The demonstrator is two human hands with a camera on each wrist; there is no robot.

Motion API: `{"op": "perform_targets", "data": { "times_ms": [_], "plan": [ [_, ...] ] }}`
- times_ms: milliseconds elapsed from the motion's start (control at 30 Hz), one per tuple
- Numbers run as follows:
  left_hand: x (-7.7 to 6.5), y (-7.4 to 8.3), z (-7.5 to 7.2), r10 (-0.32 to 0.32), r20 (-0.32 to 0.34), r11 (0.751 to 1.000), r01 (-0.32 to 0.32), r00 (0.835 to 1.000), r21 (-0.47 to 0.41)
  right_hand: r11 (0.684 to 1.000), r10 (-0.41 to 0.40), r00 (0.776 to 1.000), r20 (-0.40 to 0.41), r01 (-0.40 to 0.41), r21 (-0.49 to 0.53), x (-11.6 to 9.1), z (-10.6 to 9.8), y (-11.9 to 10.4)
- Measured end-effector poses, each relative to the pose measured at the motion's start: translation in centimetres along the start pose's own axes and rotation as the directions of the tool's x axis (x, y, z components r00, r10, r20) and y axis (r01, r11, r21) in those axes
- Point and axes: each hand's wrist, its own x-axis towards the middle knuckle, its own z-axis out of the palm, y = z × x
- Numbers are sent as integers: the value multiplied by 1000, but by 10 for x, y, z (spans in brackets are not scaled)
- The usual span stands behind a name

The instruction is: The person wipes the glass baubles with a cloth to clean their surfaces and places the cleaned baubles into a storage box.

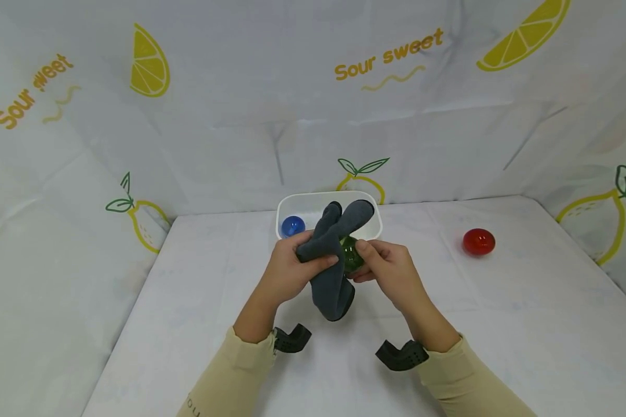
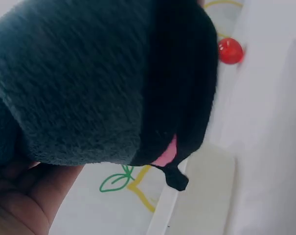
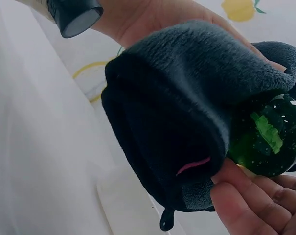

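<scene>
A grey plush cloth (image 1: 327,292) with black edging hangs folded from my left hand (image 1: 287,272), which grips it between thumb and fingers. A clear green ball (image 1: 351,256) with specks inside is pressed against the cloth. My right hand (image 1: 392,271) pinches this ball from the right side, over the table. In the right wrist view, part of the green ball (image 3: 270,134) is covered by the cloth (image 3: 187,63), whose black edge shows a small pink label and a hanging loop.
Behind the hands stands a white tray (image 1: 313,195) with a blue ball (image 1: 293,226) at its left; the cloth partly hides its inside. A shiny red ball (image 1: 479,241) lies on the white-covered table (image 1: 521,324) to the right. A lemon-printed sheet (image 1: 214,116) hangs behind.
</scene>
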Motion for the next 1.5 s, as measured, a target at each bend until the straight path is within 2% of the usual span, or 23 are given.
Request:
{"op": "perform_targets", "data": {
  "times_ms": [167, 400, 500, 600, 700, 767, 833, 900, 1000, 1067, 1133, 1233, 1500],
  "plan": [
    [0, 0, 2, -3, -4, 1000, 3, 1000, 5, 1000, 2, 1000, -2, -2, 32, 0, -1, 0],
    [0, 2, 3, -44, 0, 999, 44, 999, -32, 990, -139, 990, -37, 138, -34, -2, -5, -1],
    [0, 1, 3, -47, -11, 999, 46, 999, -29, 970, -236, 971, -37, 233, -69, -3, -5, -1],
    [1, -1, 2, -48, -15, 998, 47, 999, -35, 938, -330, 944, -25, 325, -123, -3, -4, -1],
    [0, 0, 2, -67, -13, 996, 67, 998, -51, 907, -389, 921, -15, 380, -184, -4, -3, -1],
    [0, 0, 2, -75, -14, 995, 74, 997, -61, 892, -406, 914, -18, 392, -226, -4, -3, 0],
    [0, 0, 2, -73, -19, 995, 72, 997, -62, 895, -400, 916, -36, 381, -230, -4, -1, 1],
    [0, 0, 3, -65, -24, 996, 63, 998, -64, 918, -365, 929, -67, 347, -193, -3, 2, 2],
    [1, 1, 3, -51, -36, 997, 49, 998, -55, 958, -284, 953, -109, 278, -68, -2, 5, 3],
    [1, 1, 3, -47, -40, 998, 46, 998, -44, 974, -224, 966, -128, 226, -1, -2, 5, 2],
    [2, 1, 3, -47, -41, 998, 46, 998, -29, 981, -184, 974, -132, 190, 37, -2, 5, 2],
    [2, -1, 3, -53, -40, 999, 53, 998, -12, 988, -146, 980, -138, 153, 39, -2, 4, 3],
    [0, 3, 0, -83, -22, 996, 82, 996, -39, 990, -127, 986, -108, 133, 52, 0, -1, 2]
  ]
}}
